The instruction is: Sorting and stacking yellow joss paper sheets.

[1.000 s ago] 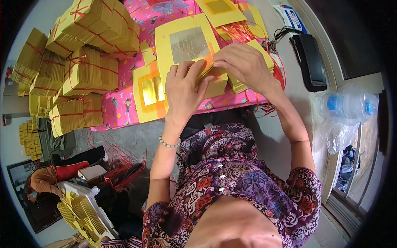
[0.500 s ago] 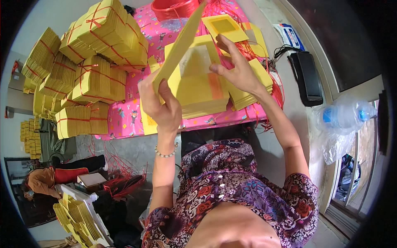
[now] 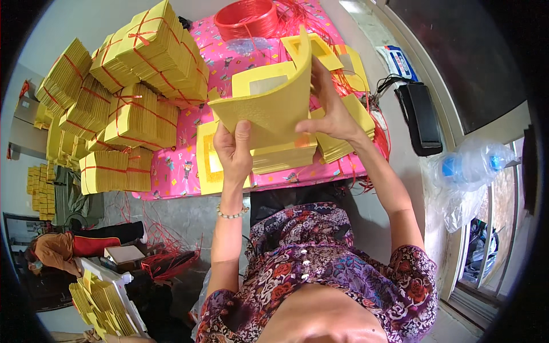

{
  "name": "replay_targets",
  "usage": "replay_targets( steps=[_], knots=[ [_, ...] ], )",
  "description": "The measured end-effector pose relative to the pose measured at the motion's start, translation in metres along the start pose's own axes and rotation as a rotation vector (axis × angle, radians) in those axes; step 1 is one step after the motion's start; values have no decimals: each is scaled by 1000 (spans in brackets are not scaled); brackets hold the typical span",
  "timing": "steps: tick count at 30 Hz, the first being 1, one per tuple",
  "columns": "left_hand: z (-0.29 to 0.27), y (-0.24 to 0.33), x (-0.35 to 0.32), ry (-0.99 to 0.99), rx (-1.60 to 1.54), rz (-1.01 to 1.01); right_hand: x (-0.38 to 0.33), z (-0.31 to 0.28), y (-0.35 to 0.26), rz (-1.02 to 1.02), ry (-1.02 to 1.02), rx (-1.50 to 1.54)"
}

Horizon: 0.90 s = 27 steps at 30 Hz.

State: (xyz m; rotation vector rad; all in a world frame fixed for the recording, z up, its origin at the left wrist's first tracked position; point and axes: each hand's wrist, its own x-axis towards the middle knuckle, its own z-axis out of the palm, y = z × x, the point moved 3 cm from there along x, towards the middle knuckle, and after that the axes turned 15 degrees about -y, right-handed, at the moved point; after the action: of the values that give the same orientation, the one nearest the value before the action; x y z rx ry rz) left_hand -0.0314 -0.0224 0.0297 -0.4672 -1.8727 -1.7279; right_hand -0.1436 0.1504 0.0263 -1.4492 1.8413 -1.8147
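Note:
A curved yellow sheet [image 3: 266, 111] with a thick-looking edge is raised over the pink table; whether it is one sheet or a thin wad I cannot tell. My left hand [image 3: 233, 151] pinches its lower left part, thumb on the near face. At the right edge, my right hand [image 3: 337, 111] has its thumb on the near side and its fingers partly hidden behind. Under and behind it sits a stack of yellow sheets [image 3: 283, 159], its top partly covered. A yellow piece with an orange-gold panel [image 3: 207, 154] lies left of my left hand.
Tied yellow bundles [image 3: 137, 114] are piled on the left. Another yellow stack [image 3: 349, 134] stands right, with a yellow frame [image 3: 326, 54] and red strings beyond. A red coil [image 3: 246, 20] sits at the back. A black case [image 3: 420, 117] lies right; a person [image 3: 60, 248] bends at far left.
The yellow sheet has turned from nearly edge-on to facing me and now bows. My right hand has come to its right edge; my left thumb has shifted onto its near face.

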Motion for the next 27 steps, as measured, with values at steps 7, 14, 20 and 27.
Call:
replay_targets(
  steps=[7,14,20,27],
  knots=[
    [28,12,25,-76,-164,-501,-11,9,-9,205,-100,200],
    [22,-15,24,-189,-50,-38,-7,13,-6,199,-97,291],
    [20,-28,19,-180,-35,-44,-11,13,0,241,-62,106],
    [21,-29,22,-159,73,-43,-8,16,-4,209,-52,28]
  ],
)
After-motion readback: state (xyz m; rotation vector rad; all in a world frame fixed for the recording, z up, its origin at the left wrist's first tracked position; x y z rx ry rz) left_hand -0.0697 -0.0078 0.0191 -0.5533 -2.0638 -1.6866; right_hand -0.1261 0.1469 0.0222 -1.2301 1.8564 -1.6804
